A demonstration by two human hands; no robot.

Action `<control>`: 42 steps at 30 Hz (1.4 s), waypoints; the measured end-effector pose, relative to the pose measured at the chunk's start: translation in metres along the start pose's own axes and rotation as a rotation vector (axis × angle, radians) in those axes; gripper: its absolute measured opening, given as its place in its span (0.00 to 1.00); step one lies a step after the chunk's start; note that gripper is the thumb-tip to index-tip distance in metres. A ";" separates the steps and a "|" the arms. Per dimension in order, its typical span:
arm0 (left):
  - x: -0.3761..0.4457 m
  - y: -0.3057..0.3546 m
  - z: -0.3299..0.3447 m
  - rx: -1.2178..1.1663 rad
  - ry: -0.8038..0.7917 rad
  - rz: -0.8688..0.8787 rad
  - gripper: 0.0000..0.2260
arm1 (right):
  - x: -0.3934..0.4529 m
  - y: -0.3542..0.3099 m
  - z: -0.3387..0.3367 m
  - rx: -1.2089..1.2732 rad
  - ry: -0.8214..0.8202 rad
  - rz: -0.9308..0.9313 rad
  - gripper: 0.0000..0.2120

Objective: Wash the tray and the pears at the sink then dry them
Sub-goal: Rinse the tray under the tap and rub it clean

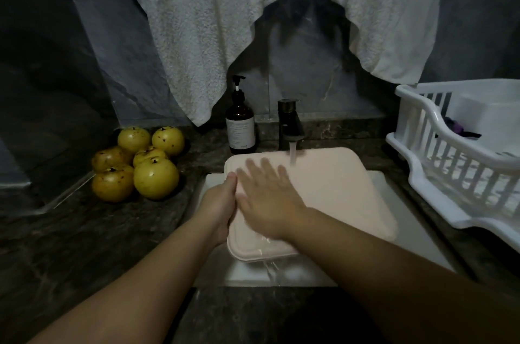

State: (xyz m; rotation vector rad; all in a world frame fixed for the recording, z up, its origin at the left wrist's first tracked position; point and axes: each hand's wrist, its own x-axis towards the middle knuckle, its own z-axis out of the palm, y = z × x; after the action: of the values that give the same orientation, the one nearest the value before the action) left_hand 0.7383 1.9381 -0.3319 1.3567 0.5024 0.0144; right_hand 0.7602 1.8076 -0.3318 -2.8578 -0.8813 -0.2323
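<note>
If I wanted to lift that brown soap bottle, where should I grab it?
Probably round the wide brown body of the bottle, below the thin pump neck, coming from the front. It stands upright on the counter, the faucet close on its right and the wall behind, so the front and left look freest.

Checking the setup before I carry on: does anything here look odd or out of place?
Nothing spilled or damaged. The pears sit piled loose on the counter by its corner, and several have dark blemishes. The tray lies tilted over the sink under running water.
</note>
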 end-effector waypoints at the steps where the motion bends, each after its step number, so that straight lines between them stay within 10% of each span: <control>1: -0.001 0.001 0.000 -0.007 0.013 0.003 0.17 | -0.009 0.004 0.001 -0.024 -0.024 -0.093 0.33; 13: -0.006 0.004 0.003 -0.011 0.022 -0.038 0.17 | -0.029 0.113 -0.016 0.000 -0.095 0.506 0.36; 21: -0.008 0.003 0.002 0.031 -0.021 -0.039 0.20 | 0.008 -0.029 0.008 0.058 -0.036 0.224 0.29; 28: -0.009 0.008 -0.005 0.007 0.026 -0.044 0.17 | -0.034 0.030 -0.012 -0.011 -0.147 -0.096 0.31; 35: -0.011 0.010 -0.008 0.014 0.029 -0.002 0.16 | -0.053 0.119 -0.061 0.016 -0.004 0.323 0.27; 42: -0.010 0.010 -0.010 0.093 0.037 0.073 0.12 | 0.004 0.096 -0.112 0.209 0.216 0.254 0.28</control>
State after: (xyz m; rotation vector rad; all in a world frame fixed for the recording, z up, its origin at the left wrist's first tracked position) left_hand 0.7288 1.9463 -0.3206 1.4671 0.4900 0.0770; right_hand 0.8064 1.7113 -0.2301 -2.6516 -0.4671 -0.3856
